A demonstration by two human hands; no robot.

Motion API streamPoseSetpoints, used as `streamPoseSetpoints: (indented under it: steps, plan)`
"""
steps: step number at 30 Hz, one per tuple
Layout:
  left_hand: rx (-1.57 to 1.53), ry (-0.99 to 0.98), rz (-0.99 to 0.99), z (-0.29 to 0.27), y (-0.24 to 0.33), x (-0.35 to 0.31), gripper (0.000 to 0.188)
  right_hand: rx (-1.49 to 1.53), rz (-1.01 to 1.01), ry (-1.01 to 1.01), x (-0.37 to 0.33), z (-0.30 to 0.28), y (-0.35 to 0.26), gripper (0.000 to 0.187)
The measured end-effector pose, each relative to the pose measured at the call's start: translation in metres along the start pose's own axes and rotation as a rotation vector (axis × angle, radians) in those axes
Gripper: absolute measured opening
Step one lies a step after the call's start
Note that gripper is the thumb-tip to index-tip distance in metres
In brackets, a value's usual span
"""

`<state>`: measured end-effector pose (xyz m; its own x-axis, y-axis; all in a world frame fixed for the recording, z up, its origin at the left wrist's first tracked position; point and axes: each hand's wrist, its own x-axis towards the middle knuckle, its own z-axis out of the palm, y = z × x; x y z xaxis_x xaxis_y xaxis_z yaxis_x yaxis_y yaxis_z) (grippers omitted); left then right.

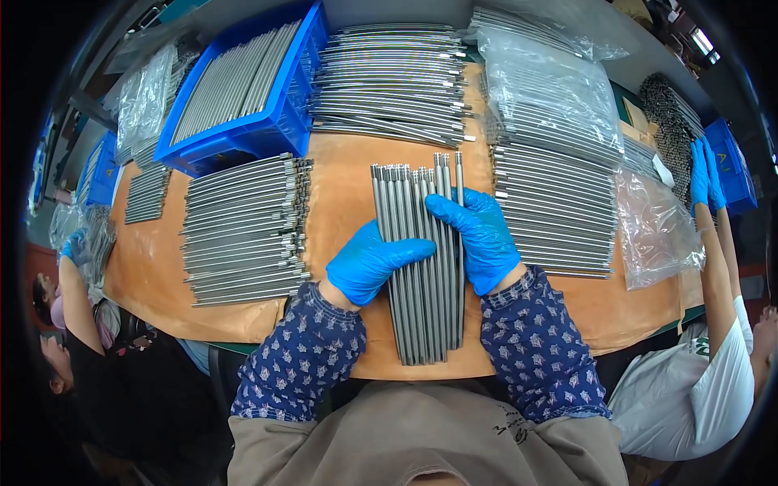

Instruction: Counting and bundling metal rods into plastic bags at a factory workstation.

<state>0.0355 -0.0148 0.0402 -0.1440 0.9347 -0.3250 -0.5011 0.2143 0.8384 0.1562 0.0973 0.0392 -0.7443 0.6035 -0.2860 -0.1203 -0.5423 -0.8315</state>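
A bundle of thin metal rods [412, 275] stands out in front of me near the table's front edge, its far ends slightly uneven. My left hand [369, 257], in a blue glove, wraps the bundle's left side with the thumb laid across the rods. On the right side my right hand [480, 235], gloved alike, grips the rods with its thumb over the top; a few rods on that side reach farther than the others. The fingers beneath the bundle are hidden. Left of my hands lies a flat stack of similar rods [241, 231], and to the right another wide stack [555, 215].
A blue bin [285, 134] full of rods sits at the back left, beside a large rod pile [389, 81]. Clear plastic covers rods [551, 89] at the back right; a plastic bag [655, 231] lies at right. People work at both sides, one with blue-gloved hands [703, 174].
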Motion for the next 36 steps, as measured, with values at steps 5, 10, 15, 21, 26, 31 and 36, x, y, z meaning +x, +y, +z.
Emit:
streamPoseSetpoints:
  steps: [5, 10, 15, 21, 26, 31, 36]
  plan:
    - [0.011, 0.014, 0.007, -0.002, -0.002, 0.001, 0.039, -0.041, 0.06, -0.111, 0.0, 0.003, -0.002, 0.017]
    - [-0.004, 0.02, 0.022, 0.002, 0.002, -0.001, 0.035, -0.045, 0.09, -0.135, -0.003, 0.004, 0.0, 0.02]
    - [0.0, 0.033, -0.012, 0.002, 0.005, -0.004, 0.036, -0.007, 0.158, -0.111, -0.003, 0.0, -0.004, 0.02]
    - [0.024, 0.05, 0.01, 0.003, 0.005, -0.005, 0.034, 0.014, 0.165, -0.125, -0.001, -0.005, -0.001, 0.023]
    - [0.007, 0.046, 0.018, 0.002, 0.004, -0.004, 0.034, -0.095, 0.114, -0.163, -0.002, 0.003, -0.004, 0.03]
    - [0.007, 0.031, 0.007, 0.001, 0.004, -0.003, 0.033, -0.075, 0.113, -0.101, -0.004, 0.002, -0.004, 0.023]
    - [0.015, 0.006, -0.026, 0.001, 0.01, -0.006, 0.035, -0.019, 0.162, -0.109, -0.002, -0.004, -0.003, 0.022]
